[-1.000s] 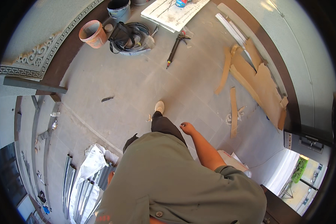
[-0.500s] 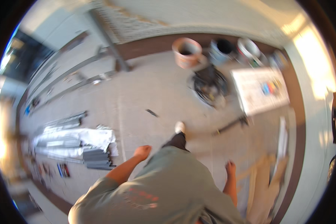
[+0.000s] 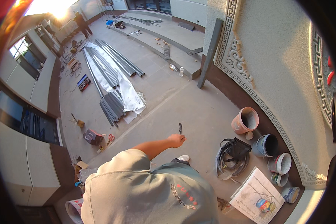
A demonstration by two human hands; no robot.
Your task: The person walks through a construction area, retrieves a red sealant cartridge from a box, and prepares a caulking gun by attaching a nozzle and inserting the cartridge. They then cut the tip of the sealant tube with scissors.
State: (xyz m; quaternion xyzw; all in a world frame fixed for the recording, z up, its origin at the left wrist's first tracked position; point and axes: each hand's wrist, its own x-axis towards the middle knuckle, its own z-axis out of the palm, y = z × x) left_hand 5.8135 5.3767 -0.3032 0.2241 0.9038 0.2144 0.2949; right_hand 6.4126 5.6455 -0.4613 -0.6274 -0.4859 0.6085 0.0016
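Beyond the black knife and to its left, long metal tubes stretched across the floor alongside a crumpled white sheet, with shorter dark tubes at their near end. Left of the knife and a little nearer stood a dark box, with red-handled scissors beside it. To the knife's right lay a coiled hose under a black bag; past these, an orange bucket and a blue-grey bucket lined the wall. Nearer than the knife, on its right, a white board carried a blue can.

The knife was slim and dark, lying on the floor, its length pointing away from the person. In view, the left hand came just beside its near end; whether they touched could not be told. The hand's grip was curled, but I cannot tell whether it pinched anything. The right hand was out of view.

Bare floor surrounded the knife, widest toward its far side, up to the edge of a grey step and a leaning post.
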